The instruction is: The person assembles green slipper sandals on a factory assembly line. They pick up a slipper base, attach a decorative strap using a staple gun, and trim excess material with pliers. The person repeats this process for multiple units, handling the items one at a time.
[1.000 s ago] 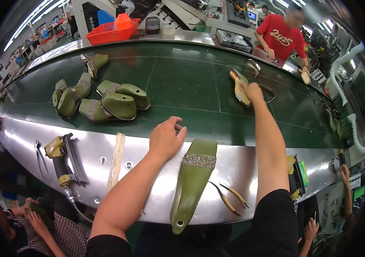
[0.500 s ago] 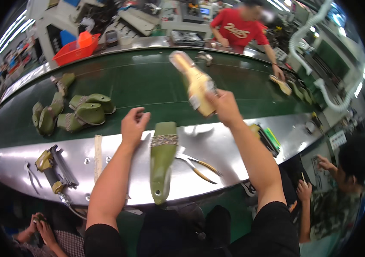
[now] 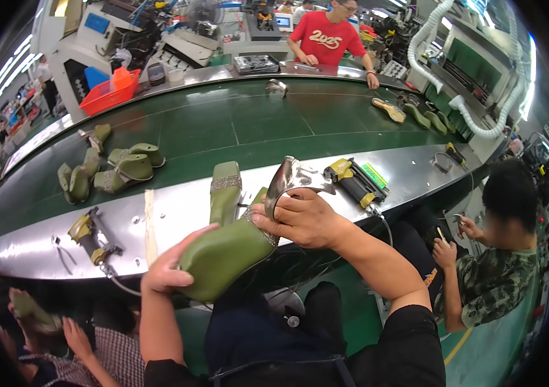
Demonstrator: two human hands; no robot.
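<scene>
My left hand (image 3: 170,266) cups the broad rounded end of a green shoe last (image 3: 226,259), thumb resting on its side. The last is tilted over the bench's near edge and has a patterned braided strap (image 3: 267,229) round it. Fingers of my right hand (image 3: 303,218) close on a shiny metallic shoe strap (image 3: 294,177), curved like an arch, while touching the braided end of the last. Behind, a second green last (image 3: 225,205) with a similar band lies on the metal bench, its lower part hidden.
Hose-fed yellow-and-black air tools (image 3: 356,182) lie right and left, with pliers (image 3: 63,253) at far left. Several green lasts (image 3: 134,166) stand on the green conveyor (image 3: 210,122); a red basket (image 3: 110,95) is behind it. Co-workers sit at both sides, and one in a red shirt (image 3: 328,39) stands opposite.
A pale sole-shaped piece was raised in my right hand; now it holds the metallic strap. My left hand has come down onto a green last. The bench last appears farther away.
</scene>
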